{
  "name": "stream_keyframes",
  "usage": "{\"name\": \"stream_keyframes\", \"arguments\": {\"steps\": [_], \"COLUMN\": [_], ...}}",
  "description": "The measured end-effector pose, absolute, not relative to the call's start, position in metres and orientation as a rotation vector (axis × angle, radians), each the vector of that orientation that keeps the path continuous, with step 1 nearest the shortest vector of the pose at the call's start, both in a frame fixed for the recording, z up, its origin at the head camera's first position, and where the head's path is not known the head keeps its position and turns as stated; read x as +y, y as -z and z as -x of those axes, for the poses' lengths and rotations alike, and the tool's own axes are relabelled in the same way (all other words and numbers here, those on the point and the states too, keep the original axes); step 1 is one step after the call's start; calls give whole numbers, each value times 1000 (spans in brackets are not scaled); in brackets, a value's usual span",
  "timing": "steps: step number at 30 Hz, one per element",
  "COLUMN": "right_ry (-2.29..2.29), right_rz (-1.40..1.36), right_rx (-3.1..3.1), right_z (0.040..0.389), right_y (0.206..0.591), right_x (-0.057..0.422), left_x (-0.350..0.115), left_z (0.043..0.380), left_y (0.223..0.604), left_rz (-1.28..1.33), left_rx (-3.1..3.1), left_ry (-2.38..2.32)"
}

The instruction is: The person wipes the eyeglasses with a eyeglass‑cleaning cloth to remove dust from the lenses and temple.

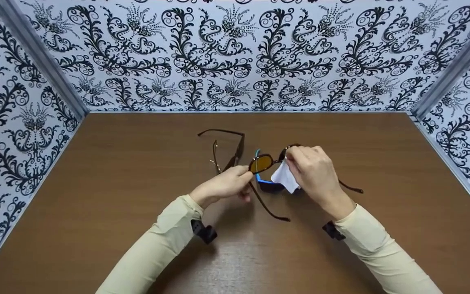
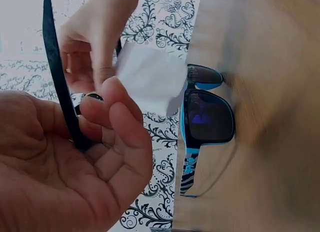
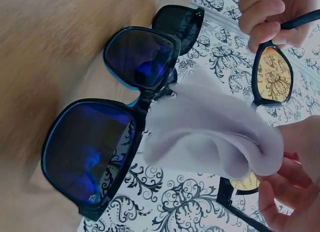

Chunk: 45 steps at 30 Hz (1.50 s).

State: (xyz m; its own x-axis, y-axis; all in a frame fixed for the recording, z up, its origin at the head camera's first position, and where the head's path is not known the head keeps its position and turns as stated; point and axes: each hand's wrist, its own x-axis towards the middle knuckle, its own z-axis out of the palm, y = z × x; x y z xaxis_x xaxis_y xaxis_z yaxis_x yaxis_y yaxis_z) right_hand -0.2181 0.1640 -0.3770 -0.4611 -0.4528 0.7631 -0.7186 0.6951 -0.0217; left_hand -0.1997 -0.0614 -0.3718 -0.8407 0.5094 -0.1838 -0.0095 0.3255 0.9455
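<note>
Dark-framed sunglasses with amber lenses (image 1: 261, 163) are held up above the table, their temples unfolded. My left hand (image 1: 227, 182) grips them by the corner beside one lens, where the temple joins. In my right hand (image 1: 314, 173) a white cloth (image 1: 285, 178) is pinched against the other lens, which the fingers and cloth mostly cover. The right wrist view shows the cloth (image 3: 215, 127) folded over between the fingers, with an amber lens (image 3: 274, 75) bare beside it. Below the hands lie blue-and-black sunglasses (image 2: 210, 117) with dark, bluish lenses and a zebra-patterned temple.
Another pair of dark sunglasses (image 1: 238, 153) stands with temples spread on the brown table (image 1: 145, 163), just beyond my left hand. Patterned panels (image 1: 235, 53) wall the table at the back and both sides. Each wrist carries a small black camera (image 1: 204, 232).
</note>
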Motion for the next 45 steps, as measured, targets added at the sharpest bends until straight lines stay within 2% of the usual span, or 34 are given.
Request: {"name": "stream_keyframes", "arguments": {"steps": [7, 14, 28, 39, 45], "right_ry": [-394, -547, -639, -711, -780], "right_rz": [-710, -628, -818, -605, -772], "right_rx": [-2149, -2007, -1941, -1906, -1794], "right_z": [215, 218, 223, 226, 227], "right_y": [377, 375, 377, 377, 377], "right_x": [165, 162, 163, 165, 161], "left_x": [-67, -71, -67, -67, -65], "left_z": [199, 200, 199, 199, 201], "left_y": [374, 377, 380, 379, 383], "left_rz": [-473, -499, -468, -470, -466], "left_rx": [2017, 1895, 1701, 1649, 1620], "left_ry": [-1565, -1647, -1800, -1799, -1810]}}
